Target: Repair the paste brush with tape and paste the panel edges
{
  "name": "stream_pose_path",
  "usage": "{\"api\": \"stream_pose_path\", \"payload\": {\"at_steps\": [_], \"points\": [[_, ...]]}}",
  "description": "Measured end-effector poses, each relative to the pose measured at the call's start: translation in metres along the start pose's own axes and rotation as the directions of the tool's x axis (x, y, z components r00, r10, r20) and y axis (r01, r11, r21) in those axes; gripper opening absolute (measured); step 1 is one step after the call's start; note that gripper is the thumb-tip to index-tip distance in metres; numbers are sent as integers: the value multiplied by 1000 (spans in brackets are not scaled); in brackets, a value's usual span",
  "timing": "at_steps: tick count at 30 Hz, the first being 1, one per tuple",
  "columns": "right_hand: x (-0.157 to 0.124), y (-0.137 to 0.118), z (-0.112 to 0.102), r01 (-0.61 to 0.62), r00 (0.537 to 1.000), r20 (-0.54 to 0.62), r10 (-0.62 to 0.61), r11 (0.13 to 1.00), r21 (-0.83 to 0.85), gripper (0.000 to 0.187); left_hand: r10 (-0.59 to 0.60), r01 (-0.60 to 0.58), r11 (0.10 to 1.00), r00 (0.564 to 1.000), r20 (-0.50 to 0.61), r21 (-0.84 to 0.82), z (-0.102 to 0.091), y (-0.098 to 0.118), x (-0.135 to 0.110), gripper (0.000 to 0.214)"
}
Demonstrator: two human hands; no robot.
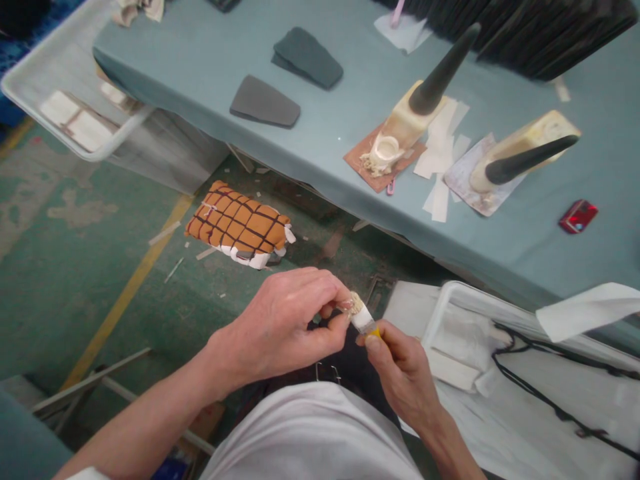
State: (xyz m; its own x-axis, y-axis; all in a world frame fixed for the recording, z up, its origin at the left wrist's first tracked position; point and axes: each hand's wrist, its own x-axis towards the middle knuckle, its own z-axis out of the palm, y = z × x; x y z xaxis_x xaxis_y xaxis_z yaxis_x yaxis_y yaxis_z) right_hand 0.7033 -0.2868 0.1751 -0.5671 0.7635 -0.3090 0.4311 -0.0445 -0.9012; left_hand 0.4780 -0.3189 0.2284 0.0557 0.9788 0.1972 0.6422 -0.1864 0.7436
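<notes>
My right hand (400, 363) is closed round the yellow handle of a small flat brush (363, 320). Its pale bristles point up and left, and their tip is caked with lumpy, cream-coloured residue. My left hand (305, 320) pinches at that crusted tip with thumb and forefinger, its other fingers curled. Exactly what lies between those fingertips is partly hidden. Both hands are held in front of my body, below the table edge.
The blue-green table (320, 143) bears grey trapezoid pieces (265, 101), two cream glue pots with black handles (443, 73), paper strips (440, 147) and a small red box (579, 217). A white bin (445, 293) stands at right. An orange checked cushion (240, 223) lies on the floor.
</notes>
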Motion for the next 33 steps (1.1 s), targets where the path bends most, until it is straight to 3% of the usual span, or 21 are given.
{"api": "stream_pose_path", "payload": {"at_steps": [13, 18, 23, 28, 33], "points": [[6, -4, 9, -24, 999, -43, 21, 998, -66, 36, -154, 153, 985, 988, -2, -75, 1, -9, -3, 13], [6, -7, 15, -47, 998, -33, 48, 999, 22, 43, -307, 299, 932, 952, -4, -205, 4, -17, -5, 15], [0, 2, 7, -128, 980, -128, 155, 971, 202, 53, -407, 399, 913, 908, -104, -90, -12, -48, -13, 11], [-1, 4, 1, -160, 977, -100, 186, 962, 223, 54, -420, 420, 894, 907, 31, -155, -24, -50, -14, 17], [-1, 1, 6, -121, 990, -48, 135, 966, 227, 52, -357, 385, 872, 923, 146, -303, -12, -30, -14, 25]]}}
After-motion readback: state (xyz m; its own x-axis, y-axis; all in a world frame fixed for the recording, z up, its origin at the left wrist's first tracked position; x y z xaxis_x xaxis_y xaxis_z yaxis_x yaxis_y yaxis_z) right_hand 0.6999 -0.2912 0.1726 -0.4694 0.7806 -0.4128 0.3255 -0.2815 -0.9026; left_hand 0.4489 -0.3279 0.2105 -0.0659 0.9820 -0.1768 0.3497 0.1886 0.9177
